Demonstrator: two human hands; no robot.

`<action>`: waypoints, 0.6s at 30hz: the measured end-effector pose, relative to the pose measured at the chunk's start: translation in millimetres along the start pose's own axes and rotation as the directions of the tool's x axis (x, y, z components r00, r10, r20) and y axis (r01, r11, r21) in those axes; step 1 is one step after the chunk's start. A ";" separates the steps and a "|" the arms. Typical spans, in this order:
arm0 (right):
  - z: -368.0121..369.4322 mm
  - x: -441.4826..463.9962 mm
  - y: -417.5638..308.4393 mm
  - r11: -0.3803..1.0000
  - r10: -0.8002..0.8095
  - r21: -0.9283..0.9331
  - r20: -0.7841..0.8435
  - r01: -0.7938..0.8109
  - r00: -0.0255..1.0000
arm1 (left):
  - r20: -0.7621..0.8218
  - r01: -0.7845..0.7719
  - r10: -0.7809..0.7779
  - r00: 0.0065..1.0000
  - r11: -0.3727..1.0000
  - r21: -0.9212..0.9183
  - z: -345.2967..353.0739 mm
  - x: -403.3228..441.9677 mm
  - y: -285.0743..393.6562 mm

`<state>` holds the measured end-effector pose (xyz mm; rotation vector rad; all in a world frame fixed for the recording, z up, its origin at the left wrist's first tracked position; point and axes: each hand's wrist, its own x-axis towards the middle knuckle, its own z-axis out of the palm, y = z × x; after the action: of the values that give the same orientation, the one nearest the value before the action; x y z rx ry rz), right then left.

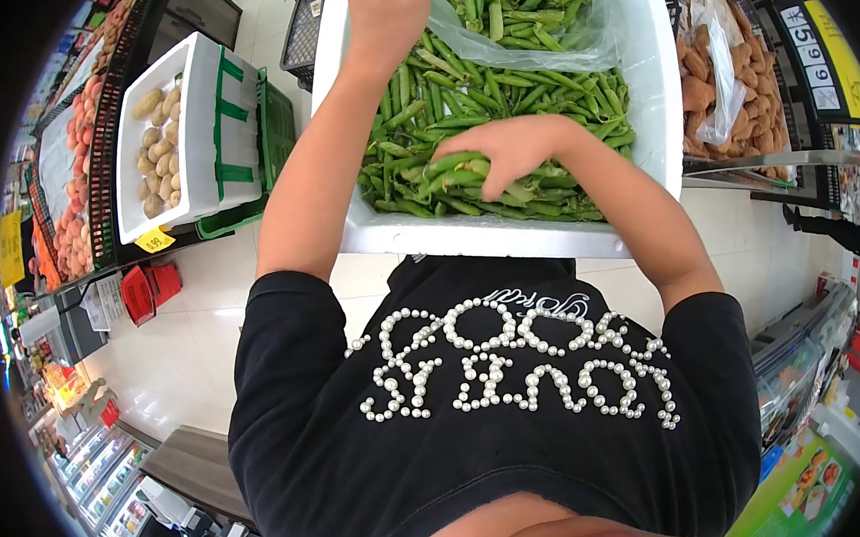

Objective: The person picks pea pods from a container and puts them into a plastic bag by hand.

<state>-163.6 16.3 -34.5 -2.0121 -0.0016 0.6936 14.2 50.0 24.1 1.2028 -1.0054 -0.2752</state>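
Note:
A white foam box (pixel 656 91) full of green pea pods (pixel 513 94) stands in front of my body. My right hand (pixel 516 149) is down in the pods at the near side, its fingers curled round a bunch of them. At the top edge of the view my left hand (pixel 390 23) is closed at the rim of a clear plastic bag (pixel 575 59); its fingertips are partly cut off. The bag lies open over the far part of the box, with more pea pods inside it.
To the left stands a white box (pixel 189 116) of potatoes with a yellow price tag (pixel 154 240). Brown root vegetables (pixel 746 87) fill a bin on the right, beside a metal rail (pixel 794 159). A red basket (pixel 149 291) sits on the floor at left.

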 end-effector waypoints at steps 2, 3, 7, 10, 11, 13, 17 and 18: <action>-10.2 -8.6 3.2 0.991 0.051 0.124 -0.060 -0.043 0.997 | 0.014 -0.013 0.013 1.000 1.000 0.008 -0.5 0.2 2.3; -16.1 -13.0 4.6 0.973 0.078 0.224 -0.068 -0.061 0.995 | 0.019 -0.021 0.020 1.000 1.000 0.012 -0.9 0.2 2.7; -29.3 -32.9 0.3 0.903 0.145 0.426 -0.204 -0.045 0.968 | 0.030 -0.046 0.047 0.998 0.999 -0.016 -2.3 2.6 -0.4; -35.2 -39.2 13.2 0.817 0.082 0.573 -0.223 0.063 0.971 | 0.058 -0.059 0.061 0.996 0.997 -0.045 -2.2 2.7 0.5; -36.8 -41.1 16.0 0.762 0.036 0.637 -0.214 0.111 0.976 | 0.069 -0.048 0.052 0.996 0.997 -0.058 -2.5 2.5 1.6; -30.7 -40.5 18.9 0.571 -0.083 0.782 -0.247 0.249 0.965 | 0.082 -0.039 0.044 0.996 0.997 -0.070 -3.4 2.7 2.6; -41.1 -46.0 30.2 0.276 -0.351 0.775 -0.468 0.568 0.811 | 0.043 -0.084 0.084 0.996 0.996 -0.005 -3.7 3.1 1.9; -50.6 -47.0 29.9 0.195 -0.350 0.793 -0.494 0.578 0.796 | 0.022 -0.109 0.108 0.994 0.994 0.027 -3.0 4.2 1.3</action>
<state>-187.3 -53.2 -17.7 -0.8049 -0.0871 -0.0262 18.5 49.6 27.3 1.1681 -1.0919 -0.1892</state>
